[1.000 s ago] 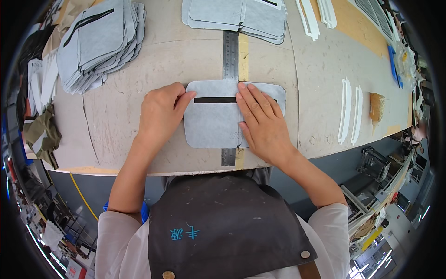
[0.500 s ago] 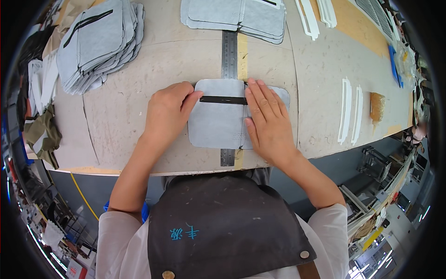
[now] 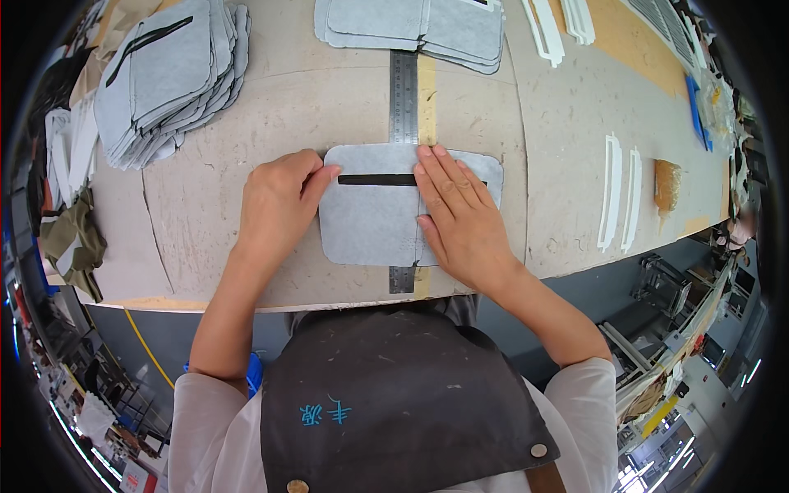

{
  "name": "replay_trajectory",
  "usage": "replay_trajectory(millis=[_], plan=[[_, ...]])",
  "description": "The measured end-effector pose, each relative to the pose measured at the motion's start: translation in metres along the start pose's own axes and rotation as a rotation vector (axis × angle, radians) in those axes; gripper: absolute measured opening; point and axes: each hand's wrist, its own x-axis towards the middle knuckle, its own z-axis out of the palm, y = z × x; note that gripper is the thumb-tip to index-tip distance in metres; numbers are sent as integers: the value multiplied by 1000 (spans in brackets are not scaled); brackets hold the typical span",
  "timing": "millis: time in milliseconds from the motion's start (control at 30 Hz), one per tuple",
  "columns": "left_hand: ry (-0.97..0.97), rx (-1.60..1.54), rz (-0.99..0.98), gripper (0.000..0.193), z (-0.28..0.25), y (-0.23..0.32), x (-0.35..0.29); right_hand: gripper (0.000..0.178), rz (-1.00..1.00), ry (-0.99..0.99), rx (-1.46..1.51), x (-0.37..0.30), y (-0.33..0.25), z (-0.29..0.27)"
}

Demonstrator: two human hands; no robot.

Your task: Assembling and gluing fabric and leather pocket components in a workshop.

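A grey fabric-like panel point(image 3: 366, 226) with rounded corners lies flat near the table's front edge, over a steel ruler point(image 3: 403, 99) and a yellow tape strip point(image 3: 426, 90). Across its upper part runs a narrow black strip point(image 3: 376, 180). My left hand point(image 3: 282, 197) pinches the panel's upper left edge between thumb and curled fingers. Flat on the right half lies my right hand point(image 3: 464, 218), fingers stretched out and pointing away from me, covering part of the black strip.
Similar grey panels are stacked at the far left point(image 3: 168, 82) and far middle point(image 3: 374, 25). White narrow frames point(image 3: 610, 193) and a yellowish-brown block point(image 3: 666, 185) lie on the right. Olive cloth point(image 3: 74, 238) hangs at the left edge.
The panel has shifted a little to the left and slightly toward me, with both hands moving along. My right hand still lies flat on it, and my left still pinches its edge.
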Motion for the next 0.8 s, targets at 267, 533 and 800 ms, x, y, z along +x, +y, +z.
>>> replay_trajectory(millis=[267, 533, 800], plan=[[28, -2, -2, 26, -1, 3, 0, 56, 28, -11, 23, 0, -5, 2], [-150, -116, -160, 31, -6, 13, -17, 56, 35, 7, 55, -3, 10, -9], [-135, -98, -117, 31, -6, 13, -21, 59, 49, -34, 25, -7, -6, -4]])
